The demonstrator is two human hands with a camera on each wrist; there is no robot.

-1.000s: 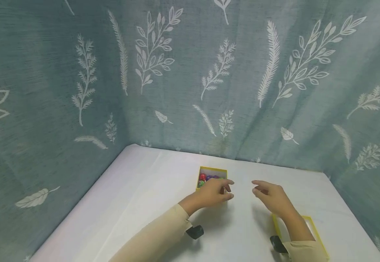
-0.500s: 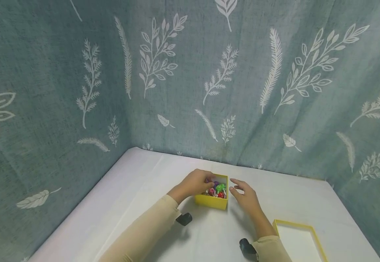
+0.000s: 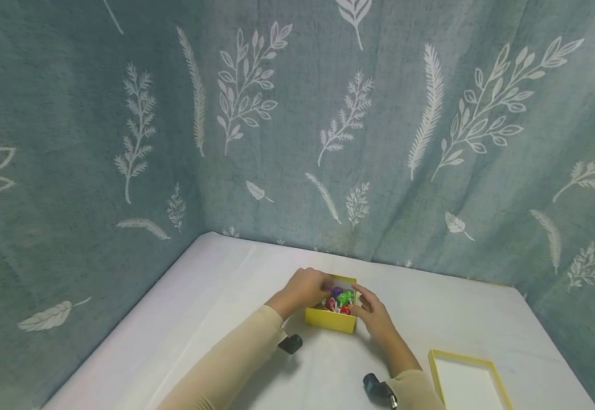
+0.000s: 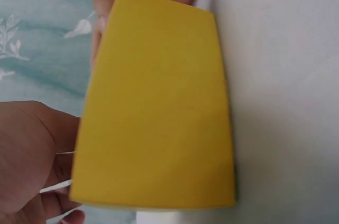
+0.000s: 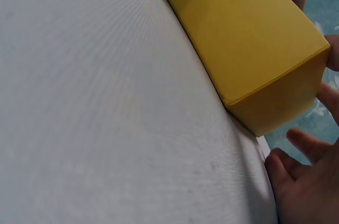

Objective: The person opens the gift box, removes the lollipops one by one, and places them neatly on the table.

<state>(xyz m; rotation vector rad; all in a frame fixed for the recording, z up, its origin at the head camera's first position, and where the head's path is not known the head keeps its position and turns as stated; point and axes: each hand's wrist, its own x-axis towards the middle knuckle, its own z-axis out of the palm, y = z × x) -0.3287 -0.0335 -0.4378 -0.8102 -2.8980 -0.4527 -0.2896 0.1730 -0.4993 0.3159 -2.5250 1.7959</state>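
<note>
A yellow open-topped box (image 3: 330, 321) stands on the white table, holding several wrapped lollipops (image 3: 345, 297) in green, red and purple with white sticks. My left hand (image 3: 304, 289) grips the box at its left wall, fingers bent over the rim; in the left wrist view that hand (image 4: 26, 160) shows beside the top edge, with thin white strips between its fingers. On the other side, my right hand (image 3: 376, 319) has thumb and forefinger right at the right rim. In the right wrist view its fingers (image 5: 312, 147) are spread loosely beside the box's end (image 5: 280, 97).
A shallow yellow-edged box lid (image 3: 468, 381) with a white inside lies on the table at the front right. Behind and to the left hangs a teal curtain (image 3: 287, 239) with white leaf patterns, bordering the white table (image 3: 200, 319).
Both hands were in the air in front of the box. The left moved left onto the box's left wall, and the right came left to its right rim. The lid stays put.
</note>
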